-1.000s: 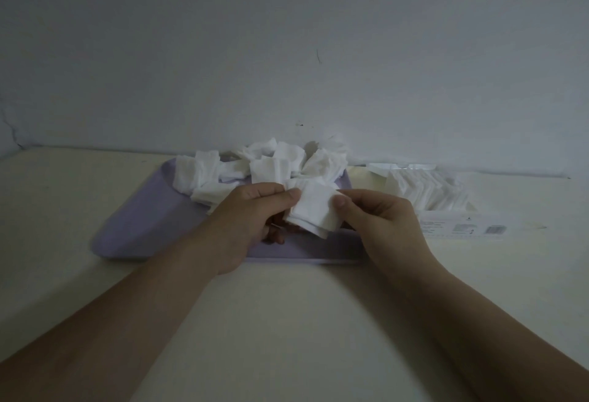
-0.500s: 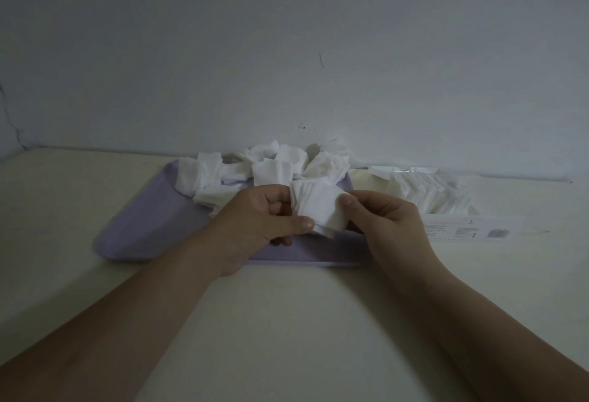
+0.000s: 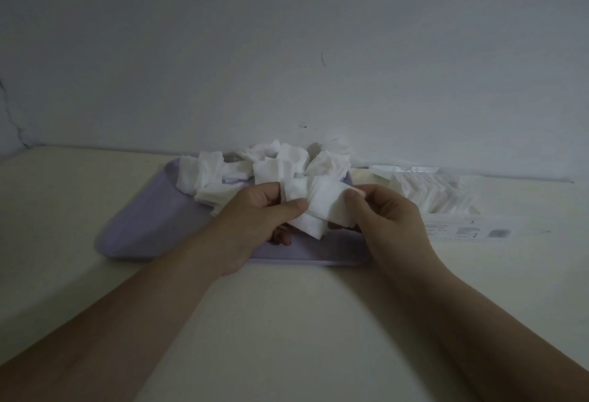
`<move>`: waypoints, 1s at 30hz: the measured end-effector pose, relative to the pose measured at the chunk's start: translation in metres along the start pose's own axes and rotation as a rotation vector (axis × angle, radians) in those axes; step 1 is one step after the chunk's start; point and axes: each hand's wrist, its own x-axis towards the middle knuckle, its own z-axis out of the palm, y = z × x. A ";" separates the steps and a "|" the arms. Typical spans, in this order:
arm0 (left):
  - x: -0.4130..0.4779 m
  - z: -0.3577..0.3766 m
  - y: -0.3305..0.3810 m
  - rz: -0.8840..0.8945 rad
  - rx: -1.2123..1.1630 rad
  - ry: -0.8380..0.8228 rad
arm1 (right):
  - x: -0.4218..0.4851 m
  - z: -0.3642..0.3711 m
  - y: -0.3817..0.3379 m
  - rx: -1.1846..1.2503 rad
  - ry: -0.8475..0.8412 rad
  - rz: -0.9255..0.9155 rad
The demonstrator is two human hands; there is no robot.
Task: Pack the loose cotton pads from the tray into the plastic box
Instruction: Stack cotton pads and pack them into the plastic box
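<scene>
A lilac tray point(image 3: 153, 223) lies on the table, with a heap of loose white cotton pads point(image 3: 271, 162) along its far side. Above the tray's near edge both hands hold a small stack of cotton pads point(image 3: 322, 207). My left hand point(image 3: 255, 220) pinches its left side between thumb and fingers. My right hand point(image 3: 382, 213) pinches its right side. To the right of the tray stands the clear plastic box point(image 3: 459, 226), with a row of white pads packed upright inside it.
The cream table point(image 3: 287, 322) runs back to a pale wall point(image 3: 287, 51) just behind the tray and box. The box carries a printed label point(image 3: 468, 231) on its near wall.
The stack of pads stays between both hands above the tray. My left thumb has shifted across the front of the pads, and the stack has turned slightly.
</scene>
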 end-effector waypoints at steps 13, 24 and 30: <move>0.003 -0.002 0.002 0.016 -0.171 0.006 | 0.004 -0.003 0.005 -0.208 0.077 -0.046; 0.000 0.004 0.001 0.096 0.077 0.008 | -0.001 0.001 0.000 -0.098 -0.199 -0.091; -0.002 0.006 0.001 0.123 0.055 0.013 | -0.004 0.001 -0.003 -0.025 -0.290 -0.058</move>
